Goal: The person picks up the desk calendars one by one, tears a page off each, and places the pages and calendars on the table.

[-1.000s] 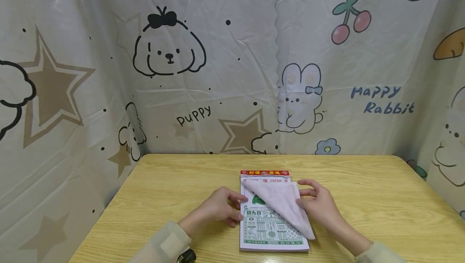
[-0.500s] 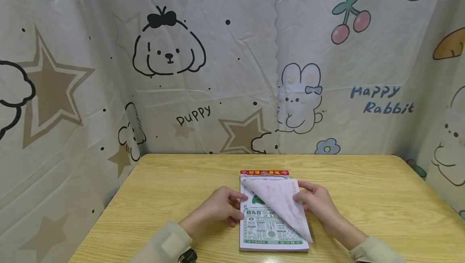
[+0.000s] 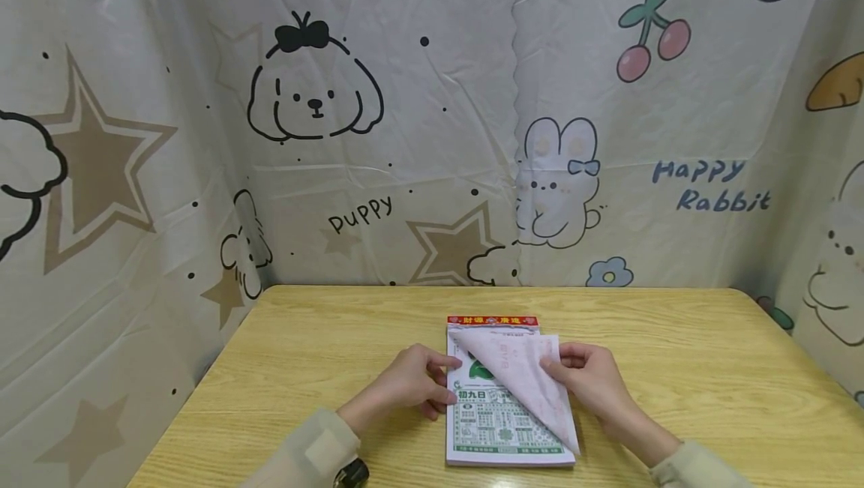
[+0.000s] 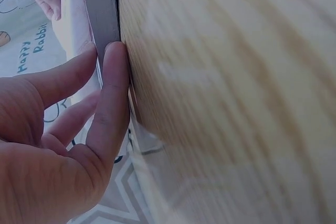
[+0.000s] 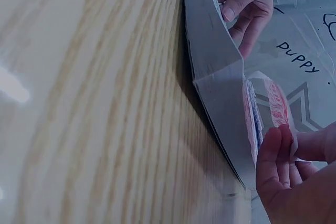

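A tear-off calendar (image 3: 502, 417) with green print lies flat on the table, its red header strip (image 3: 493, 320) at the far end. Its top page (image 3: 526, 372) is folded diagonally toward the right, showing a pale back with faint red print. My right hand (image 3: 590, 379) pinches that page by its right side, thumb on top; in the right wrist view, the page's reddish edge (image 5: 277, 103) stands between thumb and fingers. At the left edge rests my left hand (image 3: 412, 379), index fingertip on the pad's face and thumb against its side (image 4: 100, 9).
The calendar lies on a wood-grain table (image 3: 324, 330). A light fabric curtain (image 3: 445, 113) with cartoon prints hangs behind the table and at both sides. Near the left sleeve cuff is a small dark object (image 3: 351, 473).
My right hand has changed from spread fingers at the page's right side to a pinch on it. The folded page's lower tip has shifted slightly left and toward me. My left hand stays put.
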Available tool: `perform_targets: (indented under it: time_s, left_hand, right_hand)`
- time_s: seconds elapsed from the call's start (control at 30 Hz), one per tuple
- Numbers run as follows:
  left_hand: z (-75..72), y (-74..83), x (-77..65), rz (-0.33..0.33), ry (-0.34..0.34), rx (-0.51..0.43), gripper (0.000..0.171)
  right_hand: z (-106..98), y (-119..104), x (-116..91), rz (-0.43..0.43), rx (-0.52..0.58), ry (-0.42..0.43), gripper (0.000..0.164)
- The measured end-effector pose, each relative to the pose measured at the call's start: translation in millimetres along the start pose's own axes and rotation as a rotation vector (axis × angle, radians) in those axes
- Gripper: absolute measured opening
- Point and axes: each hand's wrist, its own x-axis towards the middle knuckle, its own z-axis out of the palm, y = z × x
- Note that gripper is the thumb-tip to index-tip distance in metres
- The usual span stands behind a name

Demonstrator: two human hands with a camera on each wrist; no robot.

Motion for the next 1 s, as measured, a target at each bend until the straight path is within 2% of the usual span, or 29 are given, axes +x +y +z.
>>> perform_targets:
  time_s: [0.3,0.63,1.0]
  left_hand:
    - [-1.6,-1.8,2.9,-0.015,-0.007,0.007,0.056]
    - [-2.5,-2.5,5.2,-0.021,-0.002,0.029,0.056]
    - [-0.5,-1.0,4.6,-0.037,-0.001,-0.009,0.055]
  right_hand:
    - [-7.0,0.1,2.4,-0.022,-0.035,0.017,0.053]
    - [-17.4,-2.5,5.6,-0.079,-0.083,0.045,0.052]
    - [-20.1,-1.2,7.7,-0.038,-0.103,0.048,0.057]
